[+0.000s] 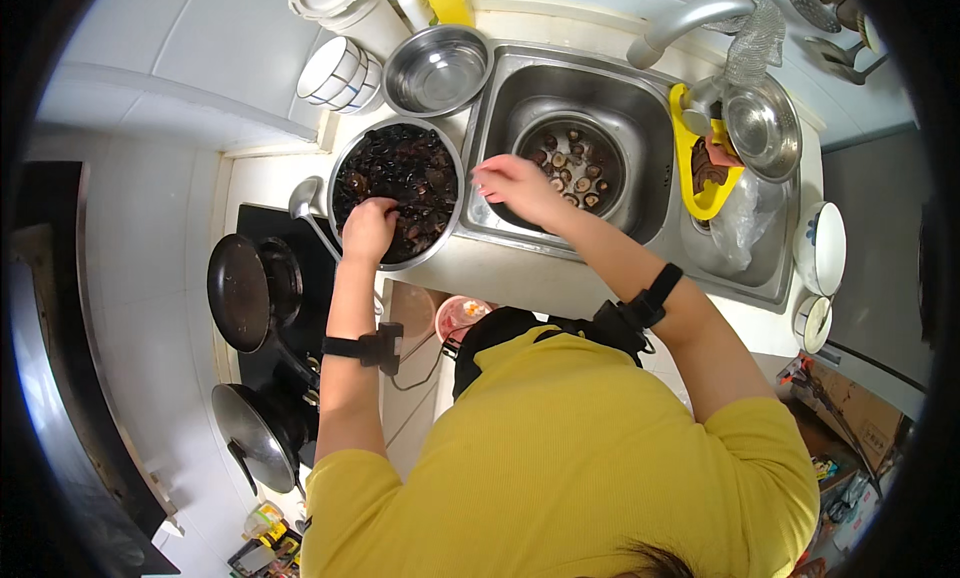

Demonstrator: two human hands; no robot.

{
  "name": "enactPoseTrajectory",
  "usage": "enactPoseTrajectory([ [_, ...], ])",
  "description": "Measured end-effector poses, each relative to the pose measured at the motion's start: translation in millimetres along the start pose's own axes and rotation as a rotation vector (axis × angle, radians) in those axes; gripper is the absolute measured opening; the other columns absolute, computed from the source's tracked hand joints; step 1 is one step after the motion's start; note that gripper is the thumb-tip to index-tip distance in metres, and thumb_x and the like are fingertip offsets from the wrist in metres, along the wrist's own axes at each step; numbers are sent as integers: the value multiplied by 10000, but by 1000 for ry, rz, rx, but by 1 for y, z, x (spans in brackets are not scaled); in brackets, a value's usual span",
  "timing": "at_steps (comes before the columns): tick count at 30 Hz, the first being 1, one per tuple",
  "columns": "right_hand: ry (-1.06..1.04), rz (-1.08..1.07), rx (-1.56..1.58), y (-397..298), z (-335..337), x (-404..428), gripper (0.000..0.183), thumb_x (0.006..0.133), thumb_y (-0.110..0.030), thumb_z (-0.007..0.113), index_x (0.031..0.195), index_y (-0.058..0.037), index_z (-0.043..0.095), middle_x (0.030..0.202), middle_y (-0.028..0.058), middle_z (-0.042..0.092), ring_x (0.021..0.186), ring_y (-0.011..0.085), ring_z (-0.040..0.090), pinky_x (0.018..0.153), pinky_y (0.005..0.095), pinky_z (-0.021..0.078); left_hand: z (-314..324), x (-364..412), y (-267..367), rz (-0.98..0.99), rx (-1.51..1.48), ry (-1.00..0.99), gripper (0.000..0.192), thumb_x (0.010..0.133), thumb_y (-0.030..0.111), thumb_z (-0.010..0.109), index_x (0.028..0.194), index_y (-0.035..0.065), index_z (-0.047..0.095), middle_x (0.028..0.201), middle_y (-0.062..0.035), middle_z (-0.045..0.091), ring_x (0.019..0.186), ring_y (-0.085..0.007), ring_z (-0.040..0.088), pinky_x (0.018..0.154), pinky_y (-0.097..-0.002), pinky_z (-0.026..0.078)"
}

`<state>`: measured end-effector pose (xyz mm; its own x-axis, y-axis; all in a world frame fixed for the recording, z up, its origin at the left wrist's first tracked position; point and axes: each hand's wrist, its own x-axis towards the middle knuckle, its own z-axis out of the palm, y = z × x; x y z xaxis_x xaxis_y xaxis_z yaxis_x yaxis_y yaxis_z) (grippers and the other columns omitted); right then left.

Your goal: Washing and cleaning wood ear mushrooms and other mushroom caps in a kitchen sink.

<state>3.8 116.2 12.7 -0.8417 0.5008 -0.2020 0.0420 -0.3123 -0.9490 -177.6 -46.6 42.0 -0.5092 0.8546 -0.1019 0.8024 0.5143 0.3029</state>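
Note:
My left hand (369, 229) is over a stainless steel bowl (405, 265) full of dark, wet pieces that look like wood ear fungus (397, 165). Its fingers dip among the pieces; whether they pinch one is hidden. Slightly blurred, my right hand (514, 189) hovers above the left rim of the steel sink (652, 218), with no object visible in its loosely bent fingers. Below and beyond it, a round metal basin (570, 115) stands in the sink, holding several shiitake-like mushrooms (583, 184) in water. My right forearm covers part of that basin's near side.
An empty steel bowl (437, 71) and stacked white bowls (337, 75) stand behind. A ladle (304, 199) lies left, near the hob with a frying pan (240, 293). Rightward are the faucet (686, 26), a yellow drain basket (709, 203) and a metal colander (763, 127).

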Motion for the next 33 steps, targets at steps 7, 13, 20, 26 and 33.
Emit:
enactPoseTrajectory([
  [7,-190,-525,-850,17,64,41,146,724,-85,499,804,-8,594,836,158,595,797,292,573,714,360,456,18,1,-6,-112,223,-26,334,623,252,644,948,182,610,948,-36,527,942,-231,487,797,-382,409],
  [13,-220,-304,-1325,30,82,58,214,711,-80,483,883,10,572,875,159,588,843,294,569,749,351,454,12,3,-23,-164,-126,46,198,641,230,632,818,156,584,878,-56,558,841,-248,531,737,-379,420],
  [20,-282,-114,-1330,13,85,67,262,726,-112,489,976,-67,554,962,128,560,862,272,562,728,364,457,2,3,-48,-186,-854,336,129,756,63,512,874,34,553,867,-43,608,674,-99,535,637,-231,427],
  [26,-184,-219,-1207,25,75,67,231,679,-109,539,899,-50,572,850,112,555,790,272,563,699,377,457,-30,-8,-31,-320,-1564,89,184,783,43,461,965,70,464,816,-28,545,688,-105,506,579,-192,416],
  [33,-61,-53,-446,-4,64,62,238,701,-99,557,908,18,562,734,93,556,718,193,558,632,304,489,-17,-14,-17,-110,-48,-128,186,693,214,632,845,107,646,783,-87,601,710,-237,576,638,-314,446],
])
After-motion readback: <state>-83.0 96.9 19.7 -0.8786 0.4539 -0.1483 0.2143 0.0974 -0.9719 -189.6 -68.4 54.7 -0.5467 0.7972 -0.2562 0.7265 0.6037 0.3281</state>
